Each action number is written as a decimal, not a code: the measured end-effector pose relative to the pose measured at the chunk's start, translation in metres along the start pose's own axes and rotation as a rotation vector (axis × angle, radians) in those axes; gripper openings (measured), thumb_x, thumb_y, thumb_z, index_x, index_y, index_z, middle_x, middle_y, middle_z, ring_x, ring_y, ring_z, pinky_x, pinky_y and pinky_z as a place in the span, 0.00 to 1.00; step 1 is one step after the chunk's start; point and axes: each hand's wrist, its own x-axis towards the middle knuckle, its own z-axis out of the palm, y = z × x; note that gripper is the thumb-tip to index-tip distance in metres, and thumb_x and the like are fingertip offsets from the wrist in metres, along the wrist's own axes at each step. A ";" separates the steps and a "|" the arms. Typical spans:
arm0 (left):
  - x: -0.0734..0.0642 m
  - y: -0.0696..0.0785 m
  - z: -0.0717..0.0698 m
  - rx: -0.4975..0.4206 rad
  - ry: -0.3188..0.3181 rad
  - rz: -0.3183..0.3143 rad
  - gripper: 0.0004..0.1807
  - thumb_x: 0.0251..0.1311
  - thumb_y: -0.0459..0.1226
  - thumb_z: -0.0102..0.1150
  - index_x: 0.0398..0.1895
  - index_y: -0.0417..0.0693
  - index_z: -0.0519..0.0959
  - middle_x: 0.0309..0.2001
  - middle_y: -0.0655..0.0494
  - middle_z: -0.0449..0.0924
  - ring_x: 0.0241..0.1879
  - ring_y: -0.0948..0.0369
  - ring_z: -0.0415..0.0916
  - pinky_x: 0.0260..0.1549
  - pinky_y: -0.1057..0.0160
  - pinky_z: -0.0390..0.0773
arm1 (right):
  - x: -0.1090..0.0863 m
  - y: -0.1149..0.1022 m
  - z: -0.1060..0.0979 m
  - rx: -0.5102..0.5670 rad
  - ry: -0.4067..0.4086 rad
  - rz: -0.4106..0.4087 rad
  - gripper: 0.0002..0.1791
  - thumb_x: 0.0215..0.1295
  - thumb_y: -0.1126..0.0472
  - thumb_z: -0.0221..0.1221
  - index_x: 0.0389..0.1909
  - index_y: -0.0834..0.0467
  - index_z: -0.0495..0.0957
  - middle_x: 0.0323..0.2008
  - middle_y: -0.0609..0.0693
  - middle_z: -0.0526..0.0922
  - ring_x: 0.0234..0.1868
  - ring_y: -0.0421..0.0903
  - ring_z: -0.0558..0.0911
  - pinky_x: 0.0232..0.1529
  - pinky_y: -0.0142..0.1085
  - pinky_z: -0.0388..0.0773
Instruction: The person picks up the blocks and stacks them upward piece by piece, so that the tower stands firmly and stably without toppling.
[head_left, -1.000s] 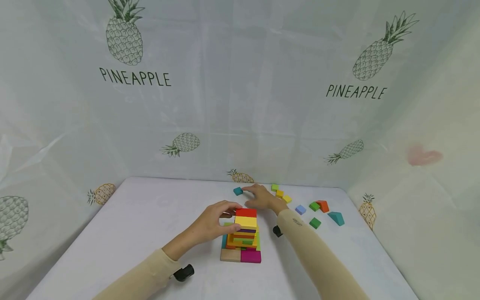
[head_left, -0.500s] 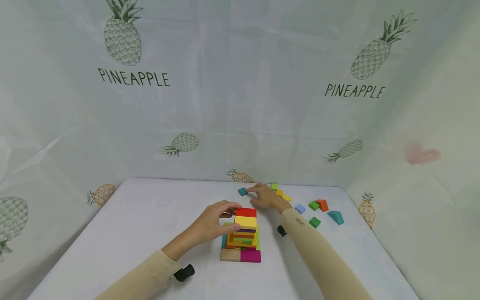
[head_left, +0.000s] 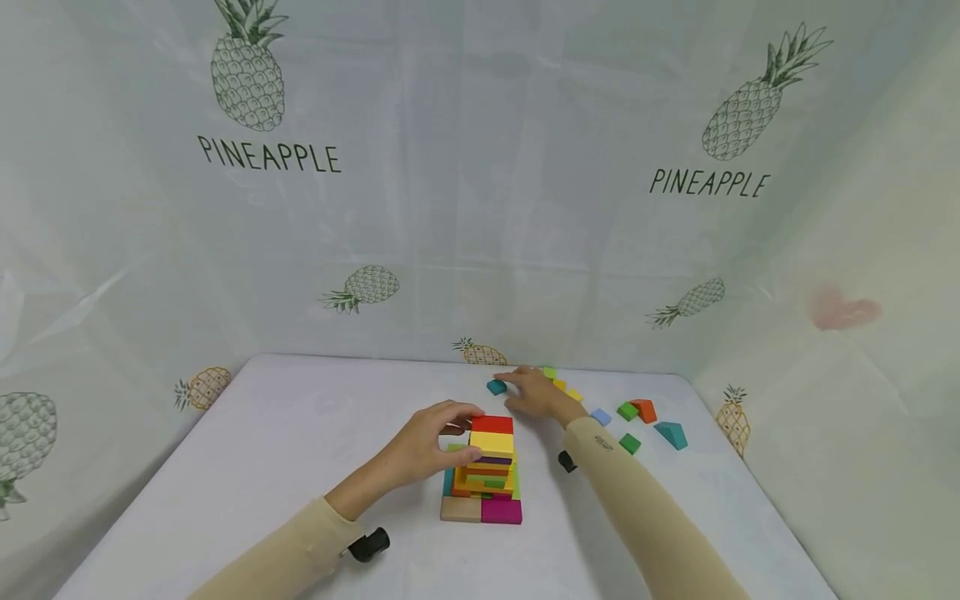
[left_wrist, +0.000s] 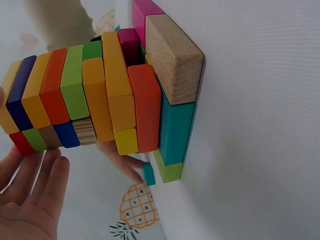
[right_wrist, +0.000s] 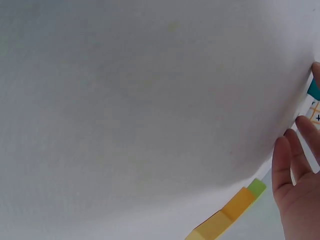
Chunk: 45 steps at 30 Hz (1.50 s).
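Note:
A block tower (head_left: 491, 467) of stacked coloured wooden blocks stands on the white table. My left hand (head_left: 435, 442) holds its upper part from the left, thumb by the front yellow block (head_left: 491, 444) and fingers at the back red block (head_left: 492, 425). In the left wrist view those fingers (left_wrist: 50, 180) lie against the tower's back side. Beyond the tower, my right hand (head_left: 536, 393) reaches over the table, its index finger touching a small teal block (head_left: 497, 387). The right wrist view shows its other fingers spread, with only part of the teal block (right_wrist: 314, 90) visible.
Right of my right hand lie yellow blocks (head_left: 574, 396), a light blue block (head_left: 601, 417), green blocks (head_left: 629, 445), an orange block (head_left: 646, 410) and a teal triangular block (head_left: 672, 435). A pineapple-print curtain (head_left: 480, 208) rises behind the table (head_left: 300, 433).
The teal block has slid to the right along the table together with my right hand, and it has turned a little. My left hand stays at the tower.

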 end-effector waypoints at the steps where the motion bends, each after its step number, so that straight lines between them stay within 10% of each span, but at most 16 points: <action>1: 0.000 0.000 0.000 0.001 0.000 -0.003 0.32 0.66 0.52 0.73 0.70 0.56 0.77 0.62 0.62 0.81 0.59 0.61 0.81 0.60 0.60 0.83 | 0.000 0.000 0.001 -0.009 -0.001 -0.002 0.31 0.74 0.56 0.63 0.76 0.49 0.73 0.72 0.62 0.73 0.71 0.62 0.72 0.71 0.63 0.72; 24: 0.001 -0.002 0.000 0.006 -0.006 0.007 0.32 0.66 0.52 0.73 0.70 0.54 0.77 0.61 0.63 0.81 0.58 0.61 0.81 0.60 0.60 0.83 | -0.010 -0.008 -0.010 0.088 0.010 -0.094 0.11 0.66 0.61 0.74 0.47 0.58 0.89 0.42 0.46 0.88 0.41 0.43 0.82 0.50 0.39 0.85; 45: 0.002 -0.002 0.000 -0.001 -0.010 -0.019 0.38 0.64 0.52 0.75 0.74 0.52 0.72 0.62 0.61 0.82 0.58 0.61 0.82 0.62 0.56 0.82 | -0.116 -0.096 -0.088 0.349 0.215 -0.284 0.14 0.68 0.58 0.73 0.52 0.56 0.88 0.46 0.46 0.88 0.44 0.45 0.85 0.51 0.42 0.89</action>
